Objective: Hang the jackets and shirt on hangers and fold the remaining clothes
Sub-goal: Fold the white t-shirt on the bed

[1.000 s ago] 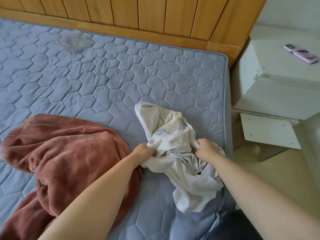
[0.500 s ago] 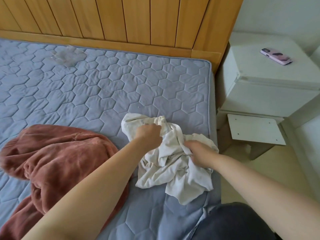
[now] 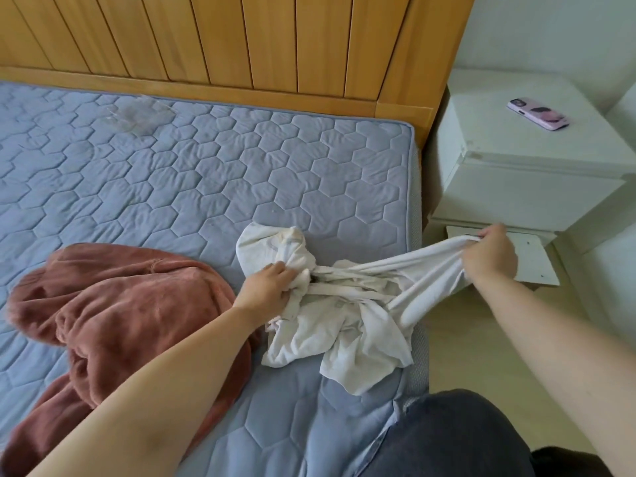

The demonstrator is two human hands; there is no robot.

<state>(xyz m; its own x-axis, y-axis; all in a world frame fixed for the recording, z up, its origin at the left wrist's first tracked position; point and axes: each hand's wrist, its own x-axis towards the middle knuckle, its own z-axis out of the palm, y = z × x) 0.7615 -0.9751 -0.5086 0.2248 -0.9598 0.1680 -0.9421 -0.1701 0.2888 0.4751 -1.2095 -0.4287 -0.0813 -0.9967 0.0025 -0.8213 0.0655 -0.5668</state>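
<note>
Reaching across the bed, the left hand clutches the bunched white garment near the bed's right edge. The right hand, arm extended rightward, grips one stretched end beyond that edge.

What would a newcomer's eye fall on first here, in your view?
The white garment near the mattress's right edge, stretched between the hands: left hand grips its middle, right hand pulls an end out past that edge. A rust-red fleece lies heaped beside it; a pink phone sits on the nightstand.
</note>
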